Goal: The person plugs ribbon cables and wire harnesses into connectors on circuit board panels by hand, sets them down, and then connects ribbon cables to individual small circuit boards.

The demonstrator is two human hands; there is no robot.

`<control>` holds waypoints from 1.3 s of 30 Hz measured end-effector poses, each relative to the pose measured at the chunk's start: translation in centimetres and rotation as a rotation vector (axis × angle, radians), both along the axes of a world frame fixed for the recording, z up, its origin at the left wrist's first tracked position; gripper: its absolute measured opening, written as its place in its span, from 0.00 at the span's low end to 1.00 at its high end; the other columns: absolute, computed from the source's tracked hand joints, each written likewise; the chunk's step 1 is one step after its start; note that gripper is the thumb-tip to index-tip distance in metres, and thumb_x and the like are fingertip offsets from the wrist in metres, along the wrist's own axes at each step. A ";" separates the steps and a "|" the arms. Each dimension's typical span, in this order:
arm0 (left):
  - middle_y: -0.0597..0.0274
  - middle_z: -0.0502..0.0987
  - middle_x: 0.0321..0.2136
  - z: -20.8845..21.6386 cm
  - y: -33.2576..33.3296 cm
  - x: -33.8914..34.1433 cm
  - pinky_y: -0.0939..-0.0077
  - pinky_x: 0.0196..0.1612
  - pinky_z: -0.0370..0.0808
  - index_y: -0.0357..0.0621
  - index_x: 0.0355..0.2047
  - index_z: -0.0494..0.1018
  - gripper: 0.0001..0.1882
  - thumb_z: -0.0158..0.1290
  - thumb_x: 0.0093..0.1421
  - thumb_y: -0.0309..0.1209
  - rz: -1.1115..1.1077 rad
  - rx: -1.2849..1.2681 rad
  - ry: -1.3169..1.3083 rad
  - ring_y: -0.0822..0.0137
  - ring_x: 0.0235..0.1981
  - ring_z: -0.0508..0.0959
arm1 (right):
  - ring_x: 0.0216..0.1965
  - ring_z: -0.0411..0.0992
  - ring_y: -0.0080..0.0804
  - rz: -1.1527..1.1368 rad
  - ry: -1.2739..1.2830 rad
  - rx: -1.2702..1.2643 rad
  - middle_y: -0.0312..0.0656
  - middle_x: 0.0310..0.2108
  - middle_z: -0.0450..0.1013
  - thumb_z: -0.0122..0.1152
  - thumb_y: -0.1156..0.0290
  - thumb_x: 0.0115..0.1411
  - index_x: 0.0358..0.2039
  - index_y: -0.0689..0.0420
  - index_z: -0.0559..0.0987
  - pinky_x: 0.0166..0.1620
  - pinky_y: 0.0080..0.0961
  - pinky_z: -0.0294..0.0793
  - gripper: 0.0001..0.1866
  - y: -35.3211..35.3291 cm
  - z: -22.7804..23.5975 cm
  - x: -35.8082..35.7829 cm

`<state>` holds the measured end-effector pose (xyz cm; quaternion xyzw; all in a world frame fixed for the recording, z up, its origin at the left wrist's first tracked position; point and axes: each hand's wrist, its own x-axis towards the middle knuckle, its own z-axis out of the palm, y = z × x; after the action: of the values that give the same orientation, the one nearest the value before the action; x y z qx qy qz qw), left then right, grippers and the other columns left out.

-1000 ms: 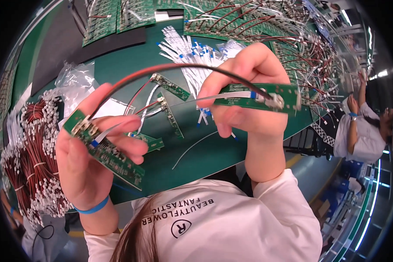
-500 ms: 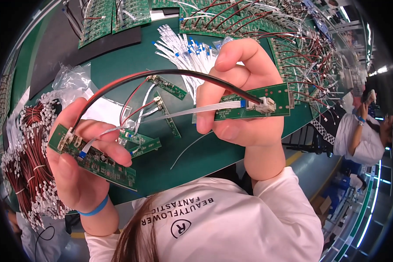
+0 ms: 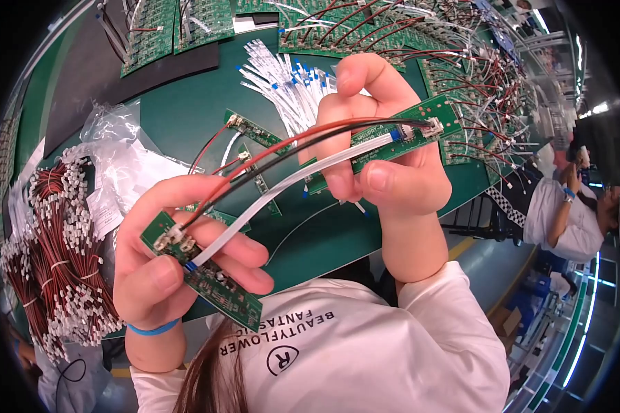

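My left hand (image 3: 145, 292) grips a small green circuit board (image 3: 227, 292) between thumb and fingers, tilted down to the right. In my right hand (image 3: 410, 193) is another narrow green circuit board (image 3: 437, 113), its outer end raised. A white flat ribbon cable (image 3: 272, 198) with blue ends runs between the two boards. Beside it, a red and black wire pair (image 3: 303, 138) arches from a white connector on one board to the other. My right fingers hide part of their board. Behind the hands, another green board (image 3: 255, 131) lies on the table.
White ribbon cables (image 3: 275, 79) lie fanned out on the green table (image 3: 186, 89). Bundled dark red wires (image 3: 62, 261) sit at the left, near a clear plastic bag (image 3: 114, 148). Wired board panels (image 3: 337, 34) line the back and right. A person (image 3: 565, 206) sits farther right.
My left hand has moved right, bringing its board closer to the other one. The right-hand board has tilted up at its outer end. The ribbon and wires now bow upward, less stretched.
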<state>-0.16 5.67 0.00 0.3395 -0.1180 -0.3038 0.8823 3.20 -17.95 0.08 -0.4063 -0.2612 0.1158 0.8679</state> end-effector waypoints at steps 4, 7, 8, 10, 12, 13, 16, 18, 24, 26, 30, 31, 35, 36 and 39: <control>0.25 0.71 0.35 0.1 -0.4 -0.4 0.53 0.38 0.75 0.22 0.54 0.48 0.36 0.51 0.51 0.32 -0.027 -0.003 0.018 0.38 0.33 0.76 | 0.15 0.60 0.22 -0.002 -0.005 -0.069 0.44 0.21 0.68 0.55 0.74 0.45 0.48 0.61 0.56 0.24 0.21 0.60 0.29 0.0 0.0 0.0; 0.24 0.70 0.35 0.3 -0.7 -0.6 0.52 0.40 0.74 0.22 0.54 0.48 0.38 0.52 0.50 0.32 -0.038 -0.007 0.032 0.38 0.34 0.76 | 0.15 0.59 0.23 0.022 -0.007 -0.098 0.45 0.21 0.68 0.55 0.74 0.45 0.48 0.60 0.56 0.25 0.21 0.60 0.29 -0.1 -0.1 0.1; 0.24 0.70 0.35 0.3 -0.8 -0.7 0.52 0.40 0.74 0.22 0.54 0.48 0.38 0.52 0.50 0.32 -0.040 -0.007 0.034 0.38 0.34 0.76 | 0.15 0.59 0.23 0.020 -0.005 -0.098 0.45 0.21 0.68 0.55 0.74 0.45 0.48 0.60 0.56 0.25 0.21 0.60 0.29 0.0 -0.1 0.0; 0.24 0.70 0.35 0.2 -0.9 -0.7 0.51 0.41 0.73 0.23 0.55 0.48 0.39 0.53 0.49 0.32 -0.041 -0.022 -0.015 0.39 0.35 0.76 | 0.15 0.59 0.23 0.024 -0.002 -0.053 0.45 0.21 0.68 0.54 0.74 0.45 0.48 0.60 0.56 0.22 0.20 0.59 0.29 0.2 -0.2 0.0; 0.24 0.71 0.35 -0.2 -1.0 -0.5 0.51 0.42 0.73 0.23 0.55 0.48 0.39 0.53 0.49 0.32 -0.065 -0.038 -0.039 0.39 0.36 0.76 | 0.20 0.64 0.23 0.075 0.013 -0.006 0.46 0.24 0.70 0.55 0.77 0.45 0.46 0.60 0.58 0.23 0.17 0.60 0.26 0.0 -0.4 0.1; 0.24 0.71 0.35 -0.3 -1.0 -0.5 0.51 0.42 0.73 0.23 0.55 0.48 0.39 0.54 0.49 0.33 -0.085 -0.054 -0.065 0.39 0.36 0.76 | 0.25 0.68 0.23 0.130 0.027 0.041 0.46 0.26 0.71 0.56 0.79 0.46 0.44 0.60 0.60 0.23 0.14 0.61 0.24 -0.1 -0.4 0.1; 0.24 0.71 0.35 -0.2 -0.9 -0.6 0.51 0.42 0.73 0.24 0.56 0.47 0.40 0.54 0.49 0.33 -0.094 -0.036 -0.055 0.39 0.36 0.76 | 0.16 0.60 0.22 0.050 0.042 -0.020 0.46 0.22 0.69 0.55 0.74 0.45 0.47 0.61 0.56 0.17 0.15 0.56 0.28 0.6 -0.3 -0.2; 0.24 0.70 0.35 -0.1 -1.0 -0.5 0.50 0.42 0.73 0.25 0.56 0.47 0.40 0.54 0.49 0.33 -0.086 -0.015 -0.038 0.39 0.35 0.76 | 0.16 0.60 0.21 0.047 0.048 -0.014 0.47 0.22 0.70 0.56 0.74 0.45 0.47 0.61 0.56 0.17 0.14 0.56 0.29 0.8 -0.6 -0.1; 0.23 0.70 0.36 0.3 -1.0 -0.5 0.49 0.41 0.73 0.25 0.56 0.45 0.40 0.53 0.49 0.33 -0.090 0.010 0.011 0.39 0.34 0.76 | 0.17 0.61 0.21 0.040 0.032 -0.015 0.48 0.22 0.70 0.57 0.74 0.45 0.46 0.62 0.56 0.17 0.13 0.58 0.29 0.7 -0.7 -0.1; 0.23 0.70 0.36 0.4 -0.9 -0.5 0.49 0.40 0.73 0.25 0.56 0.44 0.41 0.53 0.49 0.32 -0.097 0.018 0.023 0.39 0.34 0.76 | 0.17 0.62 0.21 0.040 0.018 -0.018 0.48 0.22 0.70 0.57 0.73 0.46 0.46 0.62 0.56 0.17 0.13 0.58 0.29 0.7 -0.5 -0.2; 0.21 0.69 0.36 0.1 -0.8 -0.6 0.48 0.39 0.74 0.25 0.57 0.42 0.42 0.52 0.49 0.32 -0.082 -0.058 0.035 0.38 0.33 0.76 | 0.16 0.62 0.21 0.010 0.040 -0.079 0.48 0.22 0.70 0.58 0.73 0.46 0.46 0.63 0.56 0.17 0.12 0.58 0.29 0.7 -0.3 -0.3; 0.20 0.69 0.35 0.0 -0.9 -0.6 0.48 0.39 0.74 0.25 0.57 0.42 0.42 0.53 0.49 0.32 -0.079 -0.097 0.024 0.37 0.33 0.76 | 0.16 0.62 0.21 0.014 0.022 -0.060 0.47 0.22 0.70 0.58 0.72 0.47 0.46 0.63 0.56 0.17 0.12 0.58 0.29 0.7 -0.4 -0.3; 0.22 0.69 0.36 0.3 -1.2 -0.8 0.50 0.38 0.74 0.25 0.57 0.42 0.43 0.53 0.48 0.32 -0.091 -0.085 0.040 0.39 0.32 0.77 | 0.16 0.61 0.21 0.032 0.026 -0.036 0.47 0.22 0.70 0.58 0.71 0.47 0.47 0.63 0.56 0.17 0.13 0.57 0.28 0.8 -0.8 -0.2; 0.21 0.69 0.34 0.7 -1.3 -0.9 0.52 0.34 0.76 0.28 0.58 0.38 0.43 0.51 0.51 0.34 -0.060 0.023 -0.011 0.38 0.30 0.77 | 0.17 0.61 0.21 0.030 0.031 -0.080 0.46 0.21 0.69 0.58 0.71 0.48 0.47 0.63 0.57 0.17 0.14 0.56 0.28 0.8 -0.8 -0.1; 0.21 0.69 0.36 0.6 -1.6 -0.7 0.54 0.34 0.77 0.32 0.59 0.31 0.45 0.50 0.54 0.37 -0.019 0.139 -0.095 0.39 0.28 0.77 | 0.21 0.64 0.19 -0.028 0.113 -0.087 0.41 0.24 0.70 0.57 0.84 0.47 0.44 0.61 0.63 0.22 0.14 0.59 0.23 0.8 -0.9 0.1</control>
<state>-0.84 4.11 0.65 0.4127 -0.1417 -0.3031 0.8472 3.25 -17.14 -0.84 -0.4400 -0.2006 0.1375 0.8644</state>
